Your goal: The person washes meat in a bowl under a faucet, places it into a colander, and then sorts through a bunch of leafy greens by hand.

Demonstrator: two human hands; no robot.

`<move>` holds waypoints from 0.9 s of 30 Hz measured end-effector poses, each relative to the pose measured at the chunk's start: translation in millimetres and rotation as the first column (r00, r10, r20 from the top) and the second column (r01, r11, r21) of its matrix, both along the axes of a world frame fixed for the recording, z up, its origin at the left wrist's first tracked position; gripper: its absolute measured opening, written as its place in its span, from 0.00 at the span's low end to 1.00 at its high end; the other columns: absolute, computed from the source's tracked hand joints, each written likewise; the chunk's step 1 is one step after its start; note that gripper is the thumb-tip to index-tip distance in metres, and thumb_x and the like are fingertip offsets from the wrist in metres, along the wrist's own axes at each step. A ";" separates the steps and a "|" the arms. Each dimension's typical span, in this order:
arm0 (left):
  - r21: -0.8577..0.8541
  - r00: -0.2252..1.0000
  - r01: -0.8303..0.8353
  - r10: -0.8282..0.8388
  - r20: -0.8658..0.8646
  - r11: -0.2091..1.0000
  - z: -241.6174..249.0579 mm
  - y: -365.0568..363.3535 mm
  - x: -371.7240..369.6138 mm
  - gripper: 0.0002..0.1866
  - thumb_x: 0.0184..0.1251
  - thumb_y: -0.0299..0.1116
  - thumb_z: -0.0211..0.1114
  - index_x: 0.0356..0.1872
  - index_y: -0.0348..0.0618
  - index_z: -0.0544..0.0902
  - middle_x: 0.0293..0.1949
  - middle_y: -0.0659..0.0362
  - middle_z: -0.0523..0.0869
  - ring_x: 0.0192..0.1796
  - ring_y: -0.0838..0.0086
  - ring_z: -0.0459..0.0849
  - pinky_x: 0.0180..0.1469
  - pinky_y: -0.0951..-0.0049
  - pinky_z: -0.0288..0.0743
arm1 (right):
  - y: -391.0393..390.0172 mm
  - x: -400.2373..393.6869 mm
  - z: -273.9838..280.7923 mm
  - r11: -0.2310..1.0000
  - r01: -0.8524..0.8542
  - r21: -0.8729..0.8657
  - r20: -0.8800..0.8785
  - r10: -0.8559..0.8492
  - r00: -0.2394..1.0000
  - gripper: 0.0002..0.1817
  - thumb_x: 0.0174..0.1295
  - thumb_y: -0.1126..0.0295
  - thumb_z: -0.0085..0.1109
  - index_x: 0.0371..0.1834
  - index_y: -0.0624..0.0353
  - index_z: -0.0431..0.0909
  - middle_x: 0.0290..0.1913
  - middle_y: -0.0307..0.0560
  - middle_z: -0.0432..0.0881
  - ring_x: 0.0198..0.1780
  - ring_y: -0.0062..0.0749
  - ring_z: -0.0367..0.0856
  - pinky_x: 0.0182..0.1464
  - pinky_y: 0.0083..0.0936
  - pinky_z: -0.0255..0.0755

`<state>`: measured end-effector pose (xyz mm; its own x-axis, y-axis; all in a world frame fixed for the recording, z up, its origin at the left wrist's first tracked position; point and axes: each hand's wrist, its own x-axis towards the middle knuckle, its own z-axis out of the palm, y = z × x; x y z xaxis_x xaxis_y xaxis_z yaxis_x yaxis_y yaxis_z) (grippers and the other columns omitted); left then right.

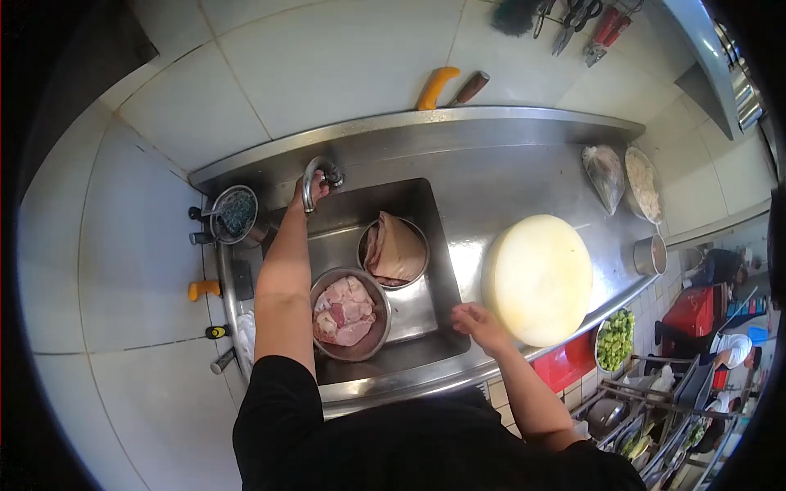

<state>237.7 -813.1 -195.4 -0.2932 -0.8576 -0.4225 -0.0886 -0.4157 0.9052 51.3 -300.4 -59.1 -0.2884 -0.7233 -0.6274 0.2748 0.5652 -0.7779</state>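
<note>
My left hand (318, 188) reaches to the back of the sink and is closed at the tap (311, 182), its fingers partly hidden by the curved spout. In the sink (422, 319) are two round metal bowls. The nearer bowl (378, 331) holds pieces of raw pink meat (344, 311). The farther bowl (424, 245) holds a large folded slab of meat with skin (399, 252). Over the sink's right edge hovers my right hand (483, 326), empty, its fingers loosely bent and slightly apart. Beside it is a thick round white cutting board (540, 278).
A pot with dark contents (236, 214) stands left of the sink. At the counter's far right are a plastic bag (604, 176), a bowl of pale food (643, 182) and a metal cup (651, 255). Knives (438, 86) stand behind the backsplash. A bowl of greens (616, 340) and people are lower right.
</note>
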 end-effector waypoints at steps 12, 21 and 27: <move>0.502 0.924 -0.229 0.348 -0.157 0.834 24.0 23.4 -12.4 0.17 0.60 0.61 0.64 0.34 0.61 0.79 0.24 0.69 0.70 0.19 0.85 0.59 0.19 0.84 0.57 | -220.4 92.4 9.0 0.959 -0.131 -0.251 0.269 0.199 0.942 0.13 0.70 0.59 0.54 0.47 0.57 0.76 0.41 0.40 0.80 0.40 0.23 0.78 0.44 0.22 0.75; 0.606 0.746 -0.081 0.451 -0.489 0.791 -26.0 70.4 18.6 0.19 0.61 0.52 0.68 0.33 0.46 0.78 0.31 0.59 0.83 0.24 0.73 0.78 0.33 0.70 0.79 | -332.9 164.4 10.8 0.940 0.125 -0.316 0.460 0.037 0.887 0.15 0.71 0.57 0.51 0.41 0.59 0.78 0.33 0.44 0.83 0.35 0.32 0.81 0.43 0.29 0.78; 0.552 0.853 -0.054 0.326 -0.407 0.832 18.1 99.0 3.1 0.17 0.63 0.45 0.67 0.39 0.41 0.78 0.39 0.55 0.85 0.42 0.68 0.82 0.53 0.66 0.79 | -282.7 184.2 26.6 0.599 -0.696 -0.395 -0.637 0.368 0.678 0.15 0.65 0.64 0.52 0.38 0.64 0.83 0.44 0.56 0.85 0.55 0.54 0.78 0.59 0.39 0.72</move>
<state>240.8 -714.2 -177.3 -0.4231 -0.6192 -0.6615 0.4162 -0.7813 0.4651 235.5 -583.1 -32.5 0.1600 -0.9856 0.0542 -0.3912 -0.1137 -0.9133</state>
